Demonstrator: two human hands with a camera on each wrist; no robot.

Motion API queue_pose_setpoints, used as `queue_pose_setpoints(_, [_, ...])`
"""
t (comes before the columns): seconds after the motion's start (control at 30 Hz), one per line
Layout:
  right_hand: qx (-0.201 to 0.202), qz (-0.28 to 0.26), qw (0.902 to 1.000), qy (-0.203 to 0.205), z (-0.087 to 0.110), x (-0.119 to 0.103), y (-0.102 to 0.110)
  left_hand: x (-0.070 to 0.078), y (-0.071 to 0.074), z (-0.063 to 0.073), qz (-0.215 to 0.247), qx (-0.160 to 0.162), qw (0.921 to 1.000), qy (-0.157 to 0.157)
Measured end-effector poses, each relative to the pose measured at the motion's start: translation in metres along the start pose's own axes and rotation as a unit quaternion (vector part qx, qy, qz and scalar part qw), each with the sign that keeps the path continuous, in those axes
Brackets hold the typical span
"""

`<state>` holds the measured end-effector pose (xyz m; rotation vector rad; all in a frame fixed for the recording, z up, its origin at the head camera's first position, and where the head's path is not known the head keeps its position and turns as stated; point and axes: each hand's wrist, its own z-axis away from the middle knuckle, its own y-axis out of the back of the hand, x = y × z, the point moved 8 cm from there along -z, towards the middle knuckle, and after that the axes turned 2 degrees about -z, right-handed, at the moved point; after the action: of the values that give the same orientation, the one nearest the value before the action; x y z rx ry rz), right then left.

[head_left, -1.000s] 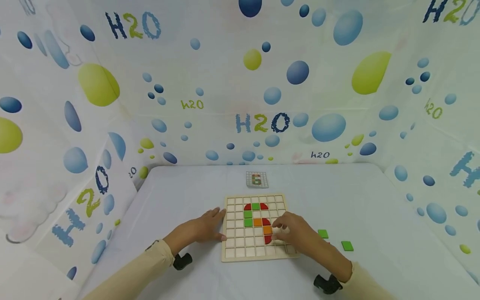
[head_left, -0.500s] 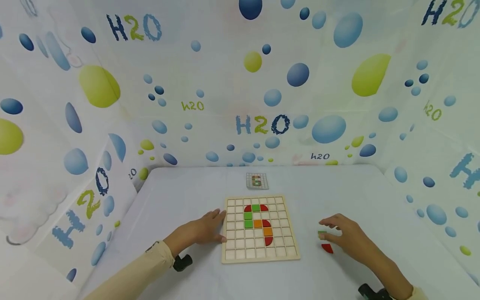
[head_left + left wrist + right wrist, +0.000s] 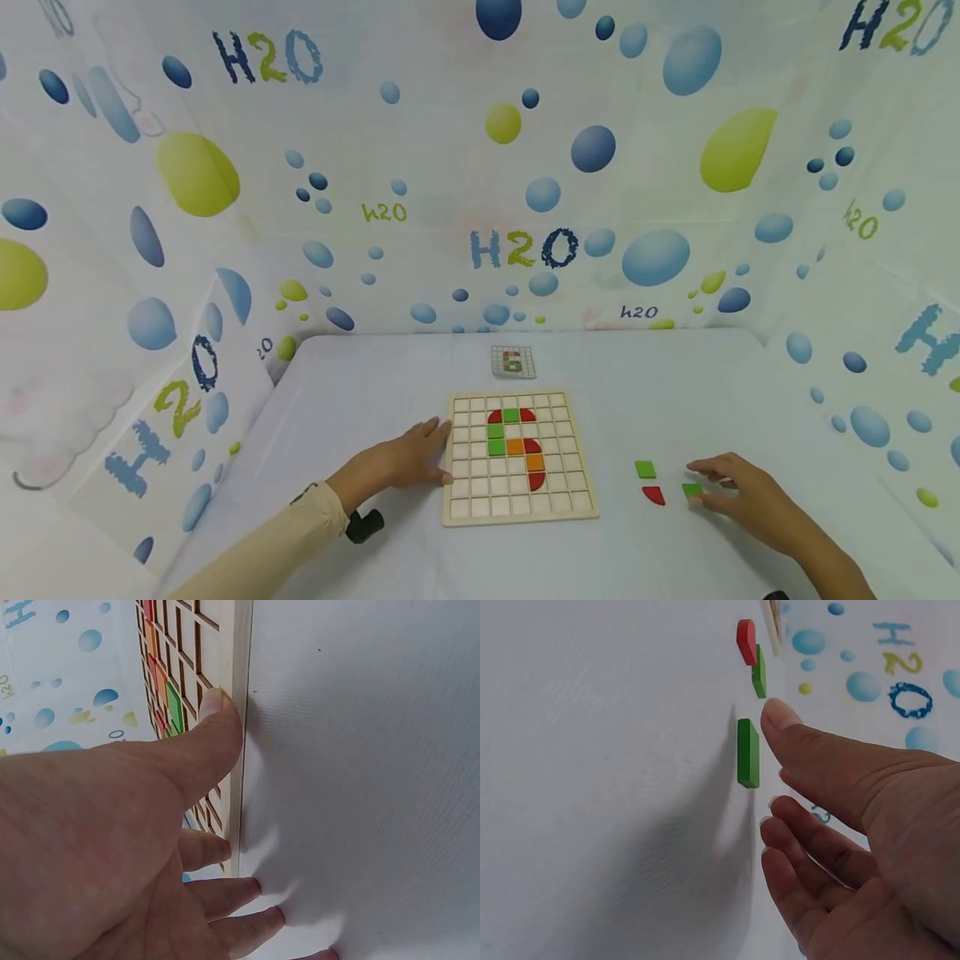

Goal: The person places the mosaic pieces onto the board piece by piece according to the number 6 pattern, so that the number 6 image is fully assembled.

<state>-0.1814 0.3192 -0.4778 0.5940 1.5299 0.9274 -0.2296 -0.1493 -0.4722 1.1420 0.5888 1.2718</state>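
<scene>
A wooden grid board (image 3: 468, 492) lies mid-table, with red, green and orange tiles set in some of its squares. My left hand (image 3: 411, 454) rests at the board's left edge; in the left wrist view its thumb (image 3: 217, 724) touches the frame. To the right of the board, my right hand (image 3: 750, 492) hovers over a green square tile (image 3: 691, 490), thumb and fingers apart around it. The right wrist view shows that green tile (image 3: 748, 754) flat on the table, nothing gripped. Nearby lie another green square tile (image 3: 645, 470) and a red quarter-round tile (image 3: 653, 496).
Behind the board lies a small pattern card (image 3: 513, 362) with a coloured figure on a grid. A white cloth covers the table (image 3: 360, 375). Printed sheets (image 3: 435, 167) with bubbles and H2O lettering stand around the back and sides.
My right hand has moved from over the board rightward, past the nearer green tile, to the farther green one. The red tile has come into sight. My left hand has stayed at the board.
</scene>
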Motion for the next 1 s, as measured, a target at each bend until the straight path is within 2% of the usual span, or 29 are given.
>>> queue_pose_setpoints(0.63, [-0.002, -0.013, 0.9998, -0.013, 0.004, 0.014, -0.004, -0.001, -0.001, -0.003, -0.008, 0.0, 1.0, -0.004])
queue_pose_setpoints(1.0, [0.014, -0.01, 0.9998, 0.008, 0.005, 0.011, -0.004, 0.002, 0.001, 0.002, 0.0, -0.003, 1.0, 0.002])
